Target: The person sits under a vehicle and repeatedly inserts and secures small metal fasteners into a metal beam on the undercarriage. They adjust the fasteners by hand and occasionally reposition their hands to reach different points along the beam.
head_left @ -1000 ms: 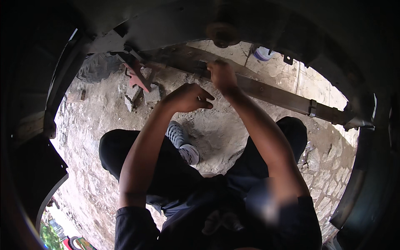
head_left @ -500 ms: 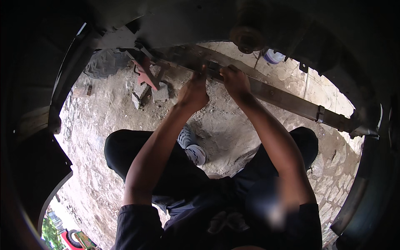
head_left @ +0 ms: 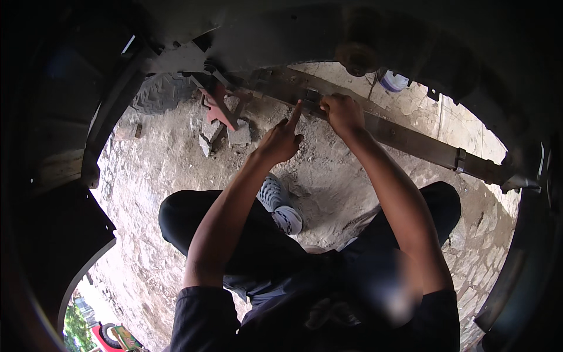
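Observation:
A long brown leaf spring (head_left: 407, 142) slants across, from the upper middle down to the right. My left hand (head_left: 280, 142) is at its near edge, index finger stretched up to the metal, thumb apart, other fingers curled, holding nothing. A metal clip (head_left: 312, 94) on the spring lies just beyond that fingertip. To the right of it, my right hand (head_left: 345, 114) is closed with its fingers pressed together against the spring. Whatever it pinches, if anything, is hidden behind the fingers. Another clip (head_left: 460, 160) wraps the spring farther right.
Dark vehicle underbody (head_left: 275, 41) arches overhead and down both sides. At the upper left are a red metal stand (head_left: 218, 110), broken concrete blocks (head_left: 238, 135) and a knobby tyre (head_left: 161, 94). A white and purple bucket (head_left: 393, 81) stands beyond the spring. My foot (head_left: 286, 218) rests on the rough ground.
My left hand has drawn slightly back from the spring, its index finger now extended. My right hand stays closed at the spring. The whole view has shifted a little rightward.

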Motion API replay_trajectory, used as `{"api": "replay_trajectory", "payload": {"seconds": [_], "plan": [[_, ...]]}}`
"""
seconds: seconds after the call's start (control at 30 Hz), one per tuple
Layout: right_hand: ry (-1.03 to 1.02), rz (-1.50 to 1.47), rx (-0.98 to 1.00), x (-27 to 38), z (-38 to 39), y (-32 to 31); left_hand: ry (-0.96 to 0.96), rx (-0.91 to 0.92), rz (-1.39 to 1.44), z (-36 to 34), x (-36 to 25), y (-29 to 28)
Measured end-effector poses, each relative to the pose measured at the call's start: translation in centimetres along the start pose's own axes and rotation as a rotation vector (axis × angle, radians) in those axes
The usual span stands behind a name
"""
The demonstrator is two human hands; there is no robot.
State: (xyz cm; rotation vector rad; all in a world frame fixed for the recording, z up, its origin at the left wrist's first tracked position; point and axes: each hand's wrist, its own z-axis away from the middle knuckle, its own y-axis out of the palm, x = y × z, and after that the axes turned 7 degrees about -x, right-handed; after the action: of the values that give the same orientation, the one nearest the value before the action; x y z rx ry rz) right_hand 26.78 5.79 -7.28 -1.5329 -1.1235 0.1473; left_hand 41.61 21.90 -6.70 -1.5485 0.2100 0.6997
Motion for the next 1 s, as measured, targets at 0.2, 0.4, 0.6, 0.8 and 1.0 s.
{"api": "replay_trajectory", "payload": {"seconds": [0.2, 0.4, 0.6, 0.8, 1.0], "plan": [[-0.047, 0.151, 0.020, 2.4, 2.8, -0.5, -0.124, -0.184, 0.046, -1.6, 0.3, 2.8], [-0.066, -0.041, -0.049, -0.7, -0.9, 0.0, -0.058, -0.296, 0.148, -0.1, -0.9, 5.7], [-0.030, -0.037, 0.004, 0.3, 1.2, 0.5, -0.124, -0.224, -0.059, 0.6, -0.8, 5.4], [-0.083, -0.084, 0.041, 0.5, 2.7, 0.0, -0.193, -0.197, 0.009, 0.3, -0.9, 4.8], [0.003, -0.085, -0.072, -0.1, -0.1, 1.6, -0.153, -0.185, 0.015, 0.2, -1.3, 4.0]]}}
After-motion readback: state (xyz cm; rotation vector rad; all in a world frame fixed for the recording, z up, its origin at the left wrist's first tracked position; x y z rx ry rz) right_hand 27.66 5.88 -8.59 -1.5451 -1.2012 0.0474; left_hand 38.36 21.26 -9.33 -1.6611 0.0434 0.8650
